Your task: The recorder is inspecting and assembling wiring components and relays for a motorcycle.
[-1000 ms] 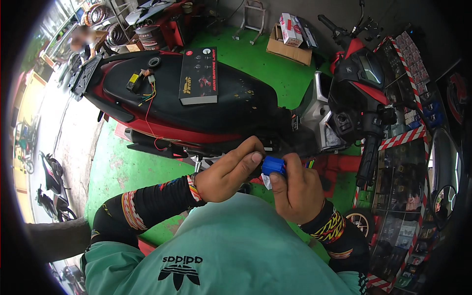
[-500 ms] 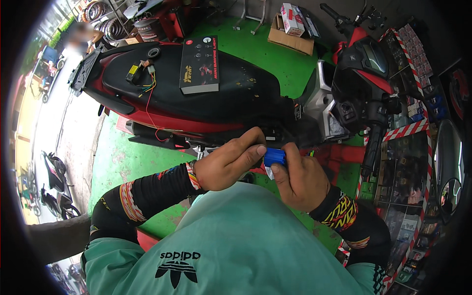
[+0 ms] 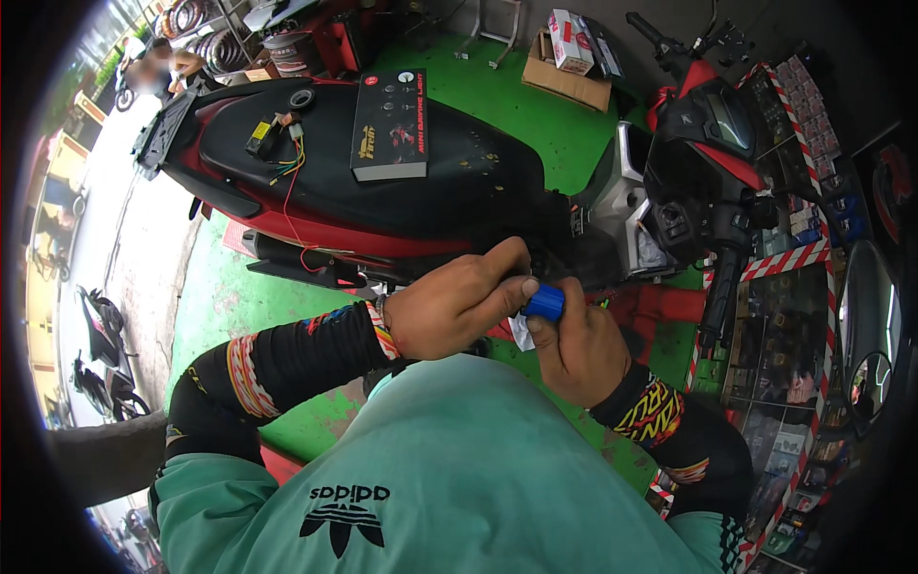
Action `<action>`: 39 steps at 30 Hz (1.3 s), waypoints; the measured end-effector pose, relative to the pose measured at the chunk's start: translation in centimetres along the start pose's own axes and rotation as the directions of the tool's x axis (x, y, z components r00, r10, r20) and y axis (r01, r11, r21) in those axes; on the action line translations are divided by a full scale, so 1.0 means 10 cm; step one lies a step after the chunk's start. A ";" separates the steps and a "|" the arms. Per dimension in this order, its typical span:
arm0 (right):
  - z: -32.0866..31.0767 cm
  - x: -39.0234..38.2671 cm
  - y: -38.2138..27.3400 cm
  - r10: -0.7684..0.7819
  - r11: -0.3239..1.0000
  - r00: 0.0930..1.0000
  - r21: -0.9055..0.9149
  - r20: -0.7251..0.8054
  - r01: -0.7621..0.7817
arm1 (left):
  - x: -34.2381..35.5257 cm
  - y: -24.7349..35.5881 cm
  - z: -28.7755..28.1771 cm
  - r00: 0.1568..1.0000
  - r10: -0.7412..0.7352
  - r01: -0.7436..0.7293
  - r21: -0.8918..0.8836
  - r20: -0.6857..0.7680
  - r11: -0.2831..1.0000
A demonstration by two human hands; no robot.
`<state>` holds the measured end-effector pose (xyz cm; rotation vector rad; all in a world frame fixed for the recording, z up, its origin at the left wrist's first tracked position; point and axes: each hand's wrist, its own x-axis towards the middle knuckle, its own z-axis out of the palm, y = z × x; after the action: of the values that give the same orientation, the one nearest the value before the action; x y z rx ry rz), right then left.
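Note:
In front of my chest, both hands hold a small blue cylindrical piece. My left hand pinches its left end between thumb and fingers. My right hand is closed around the right side, with the thumb underneath. A pale silvery flap hangs below the blue piece, between the two thumbs; whether it is attached cannot be made out. Just beyond my hands is a scooter with a long black seat. Resting on that seat are a black box with red print and a small black relay-like part with coloured wires.
A black ring lies near the seat's rear, and a thin red wire trails down the scooter's side. The handlebar and a glass display case stand at right. Behind is a cardboard box. A person is at far left.
The blue piece has shifted slightly right and up and is turned between my fingers. My left hand has moved a little right along with it. The silvery flap shows more.

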<state>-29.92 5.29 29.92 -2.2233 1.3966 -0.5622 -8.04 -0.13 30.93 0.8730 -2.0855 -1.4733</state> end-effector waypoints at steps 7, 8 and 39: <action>0.08 -0.01 0.05 0.028 0.996 1.000 -0.079 -0.008 -0.029 | 0.04 -0.08 0.05 1.000 -0.023 0.025 0.089 -0.015 0.996; 0.08 -0.02 0.03 0.030 0.996 1.000 -0.079 -0.005 -0.030 | 0.04 -0.07 0.07 1.000 -0.025 0.026 0.087 -0.014 0.996; -0.17 0.07 0.08 -0.332 0.941 0.940 -0.090 -0.080 0.325 | -0.29 -0.24 -0.04 0.978 0.205 -0.205 -0.018 -0.033 0.979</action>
<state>-31.18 4.06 30.94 -2.5425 1.1076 -0.7456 -5.20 1.12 28.83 0.6466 -2.0645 -1.3616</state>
